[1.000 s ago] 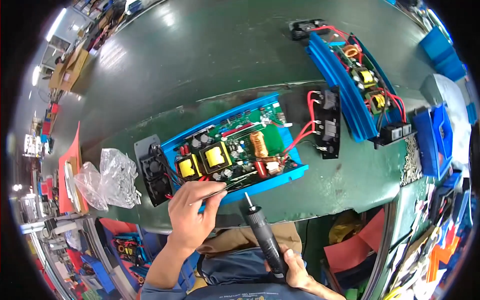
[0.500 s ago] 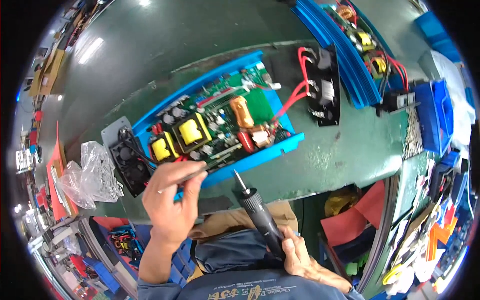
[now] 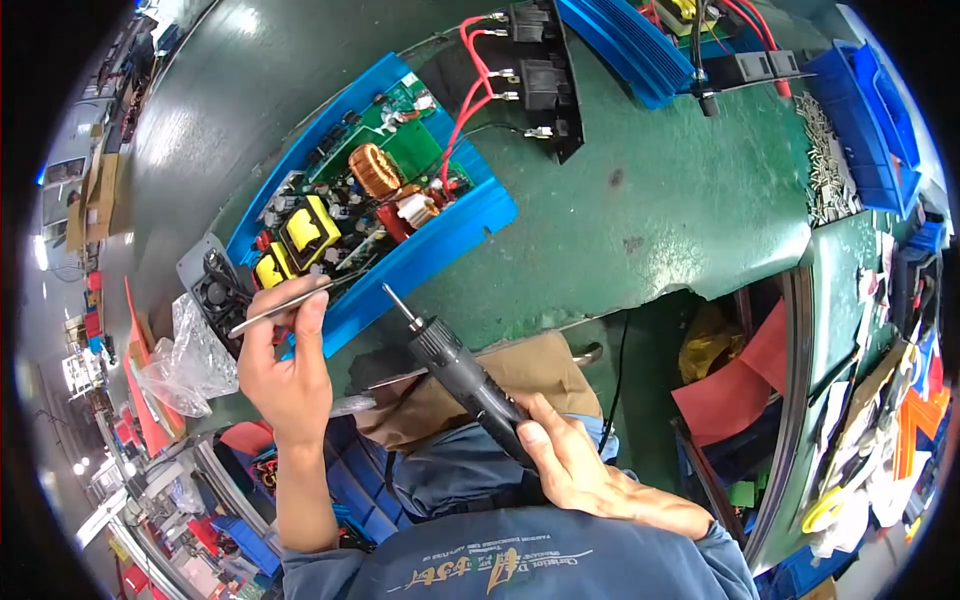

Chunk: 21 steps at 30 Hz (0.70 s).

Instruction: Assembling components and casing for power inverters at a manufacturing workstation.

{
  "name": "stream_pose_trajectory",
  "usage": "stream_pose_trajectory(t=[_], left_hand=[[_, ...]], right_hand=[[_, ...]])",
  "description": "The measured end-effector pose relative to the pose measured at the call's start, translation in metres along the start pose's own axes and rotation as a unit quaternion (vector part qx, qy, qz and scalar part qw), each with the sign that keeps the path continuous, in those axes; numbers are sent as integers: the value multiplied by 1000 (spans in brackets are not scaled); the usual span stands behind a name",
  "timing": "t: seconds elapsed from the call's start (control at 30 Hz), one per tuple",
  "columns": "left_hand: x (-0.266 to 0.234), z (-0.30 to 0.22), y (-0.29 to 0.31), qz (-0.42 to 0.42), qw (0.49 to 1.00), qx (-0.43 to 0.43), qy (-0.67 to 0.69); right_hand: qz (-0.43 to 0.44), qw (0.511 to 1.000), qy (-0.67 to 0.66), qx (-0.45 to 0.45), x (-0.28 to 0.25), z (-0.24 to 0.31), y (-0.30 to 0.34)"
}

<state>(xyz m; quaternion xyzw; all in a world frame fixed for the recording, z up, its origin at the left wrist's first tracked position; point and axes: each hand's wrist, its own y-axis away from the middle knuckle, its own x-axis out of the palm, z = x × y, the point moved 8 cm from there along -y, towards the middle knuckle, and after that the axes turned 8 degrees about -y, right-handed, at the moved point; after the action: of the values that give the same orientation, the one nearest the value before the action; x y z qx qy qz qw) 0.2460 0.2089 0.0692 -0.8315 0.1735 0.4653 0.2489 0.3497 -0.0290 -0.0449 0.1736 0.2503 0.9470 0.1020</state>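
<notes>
**Lidless blue casing [image 3: 450,235] lying just beyond both hands, the left hand [image 3: 285,385] sitting nearer**

The casing is resting on the green workbench [image 3: 650,230], its long axis running from near left to far right. It is holding a green circuit board [image 3: 412,152], with a copper coil [image 3: 373,170] and yellow-wrapped transformers [image 3: 308,230] showing. At its near left end, the left hand is pinching slim metal tweezers [image 3: 280,303] between thumb and fingers. Farther right and nearer the body, the right hand [image 3: 570,460] is wrapping round a black electric screwdriver [image 3: 465,380]; the bit is pointing far left at the near wall, though whether it is touching is hard to tell. Past the far right end, red wires [image 3: 464,118] are running to a black socket panel [image 3: 545,85].
</notes>
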Motion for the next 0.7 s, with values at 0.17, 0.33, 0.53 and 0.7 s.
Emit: stream_pose_trajectory(t=[0.17,0.33,0.53,0.7], left_hand=[[1,2,1,0,1000,-5,13],[2,3,1,1,1000,-4,14],[1,3,-4,-4,999,-3,38],[1,1,-4,-8,998,32,57]], right_hand=[[-4,1000,-1,-7,0,4,-1],[-6,1000,7,-5,1,6,-4],[16,996,-89,25,5,-13,-8],[61,972,-222,54,17,-31,-7]])
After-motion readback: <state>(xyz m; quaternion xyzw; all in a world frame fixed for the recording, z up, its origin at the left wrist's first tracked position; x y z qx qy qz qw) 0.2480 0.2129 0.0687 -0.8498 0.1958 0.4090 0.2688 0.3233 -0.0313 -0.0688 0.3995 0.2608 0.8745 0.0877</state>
